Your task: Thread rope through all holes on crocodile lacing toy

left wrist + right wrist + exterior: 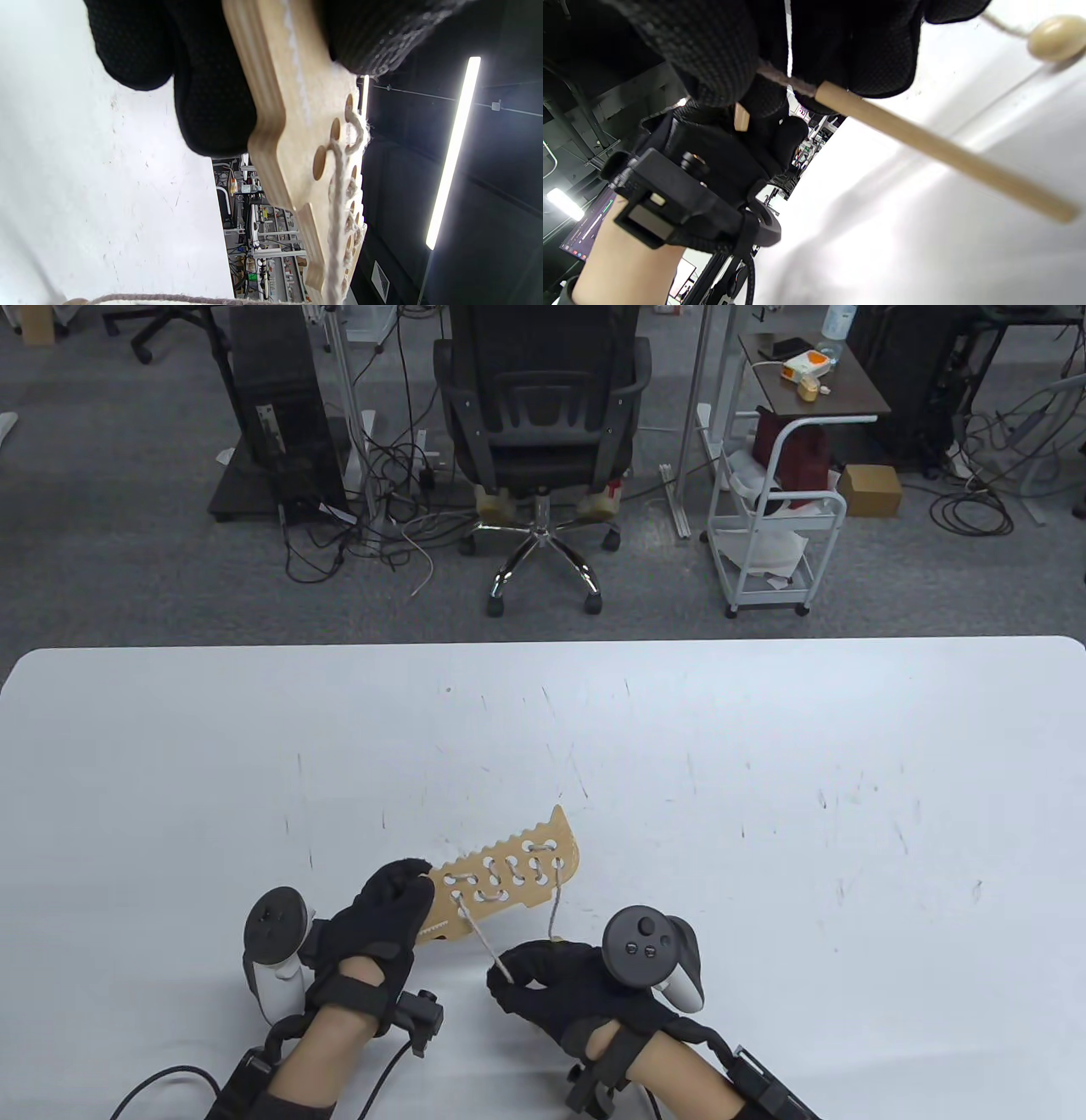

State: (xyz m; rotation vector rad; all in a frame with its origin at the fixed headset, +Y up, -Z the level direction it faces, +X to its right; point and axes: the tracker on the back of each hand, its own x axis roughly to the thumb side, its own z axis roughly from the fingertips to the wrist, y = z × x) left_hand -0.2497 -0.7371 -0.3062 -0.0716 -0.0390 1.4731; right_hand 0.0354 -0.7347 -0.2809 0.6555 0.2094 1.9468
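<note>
On the white desk [764, 780], low in the frame's centre, the left hand [382, 929] grips the flat wooden crocodile lacing board [509, 882] by one end. The right hand [564, 984] pinches the pale rope [475, 931] near its wooden needle tip [941, 152].

Open white table [764, 780] lies beyond and right of the crocodile board [509, 882].

White table [764, 780], scuffed; wooden bead [1056, 37] on it.
</note>
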